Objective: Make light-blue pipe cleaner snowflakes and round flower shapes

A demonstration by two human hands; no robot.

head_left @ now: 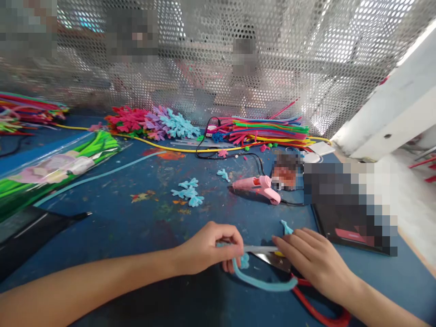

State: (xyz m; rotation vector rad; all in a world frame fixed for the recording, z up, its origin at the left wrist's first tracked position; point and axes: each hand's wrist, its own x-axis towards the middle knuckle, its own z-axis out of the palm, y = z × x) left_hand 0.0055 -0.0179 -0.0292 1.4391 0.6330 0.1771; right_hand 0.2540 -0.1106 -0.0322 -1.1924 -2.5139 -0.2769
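My left hand (209, 247) pinches a light blue pipe cleaner (262, 282) that curves across the blue table toward my right hand. My right hand (315, 261) grips red-handled scissors (306, 299), whose metal blades (264, 254) lie open around the pipe cleaner near my left fingers. A small bent light blue piece (286, 227) lies just beyond my right fingers. Several finished light blue pieces (189, 190) sit farther back at the centre.
A pink glue gun (259, 186) with a black cord lies behind my hands. Bundles of coloured pipe cleaners (265, 129), a pile of pink, purple and blue shapes (153, 122), a green pack (51, 165), a dark tablet (347, 227) and a perforated metal wall (218, 59) surround the table.
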